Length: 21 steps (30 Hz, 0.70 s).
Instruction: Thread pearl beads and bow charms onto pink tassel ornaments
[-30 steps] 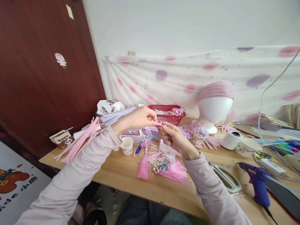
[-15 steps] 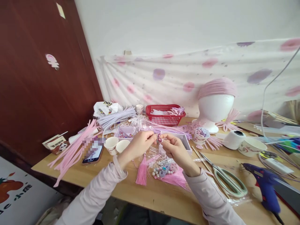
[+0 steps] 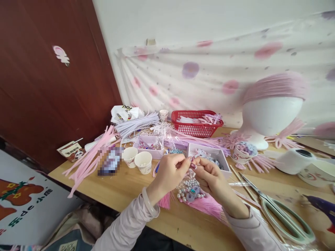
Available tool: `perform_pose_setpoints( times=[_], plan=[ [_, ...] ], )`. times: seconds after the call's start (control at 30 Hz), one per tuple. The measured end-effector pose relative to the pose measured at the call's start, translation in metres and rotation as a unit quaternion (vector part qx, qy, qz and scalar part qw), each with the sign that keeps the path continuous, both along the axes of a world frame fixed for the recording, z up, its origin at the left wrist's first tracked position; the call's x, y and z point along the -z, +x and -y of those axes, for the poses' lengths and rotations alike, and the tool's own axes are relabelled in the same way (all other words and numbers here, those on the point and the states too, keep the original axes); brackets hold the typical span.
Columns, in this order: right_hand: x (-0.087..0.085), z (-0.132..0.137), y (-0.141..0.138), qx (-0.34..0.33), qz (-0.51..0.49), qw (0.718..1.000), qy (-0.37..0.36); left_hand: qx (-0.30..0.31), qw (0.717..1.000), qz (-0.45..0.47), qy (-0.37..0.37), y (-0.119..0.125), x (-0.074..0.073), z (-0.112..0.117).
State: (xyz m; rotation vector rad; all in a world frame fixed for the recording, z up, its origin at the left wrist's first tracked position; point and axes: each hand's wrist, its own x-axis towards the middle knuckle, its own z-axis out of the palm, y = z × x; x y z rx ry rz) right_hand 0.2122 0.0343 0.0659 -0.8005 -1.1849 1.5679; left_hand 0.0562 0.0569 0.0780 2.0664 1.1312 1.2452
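Observation:
My left hand (image 3: 170, 171) and my right hand (image 3: 213, 177) meet fingertip to fingertip above the table. Both are closed in a pinch; whatever lies between the fingertips is too small to make out. Below them rests a cluster of pearl-like beads (image 3: 190, 191) with a blue-green stone and pale rings. A long pink tassel (image 3: 209, 208) spreads out under the beads. Partly hidden behind my left wrist is another pink tassel (image 3: 165, 201). Just beyond my right hand stands a white box (image 3: 225, 166) holding pale flower-like pieces.
Paper cups (image 3: 143, 164), a bead box (image 3: 157, 153) and pink pipe cleaners (image 3: 90, 157) lie left. Behind stands a red basket (image 3: 196, 129). At right are a foam head (image 3: 269, 115), green-handled scissors (image 3: 288, 219) and a glue gun (image 3: 323, 205).
The view has swung and moved closer, so the foam head and scissors sit further right. My hands stay pinched together, now covering more of the left tassel.

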Motion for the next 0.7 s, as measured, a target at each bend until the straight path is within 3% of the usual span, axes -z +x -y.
perform_pose_setpoints(
  times=[0.17,0.37,0.47,0.6,0.7],
  plan=[
    [0.0,-0.004,0.002,0.025,-0.028,0.999,-0.019,-0.027,0.999,-0.029,0.011,-0.023,-0.012,-0.01],
    [0.003,-0.012,0.004,0.069,-0.103,0.992,-0.022,-0.075,0.994,-0.075,-0.002,-0.089,-0.057,-0.047],
    [-0.002,-0.012,0.013,0.084,-0.148,0.985,-0.026,-0.055,0.994,-0.091,-0.022,-0.1,-0.073,-0.055],
    [-0.013,-0.007,0.036,0.107,-0.211,0.972,-0.015,0.005,0.986,-0.159,-0.06,-0.086,-0.069,-0.049],
    [-0.019,-0.004,0.053,0.127,-0.248,0.96,0.006,-0.024,0.978,-0.201,-0.055,-0.074,-0.06,-0.044]
  ],
)
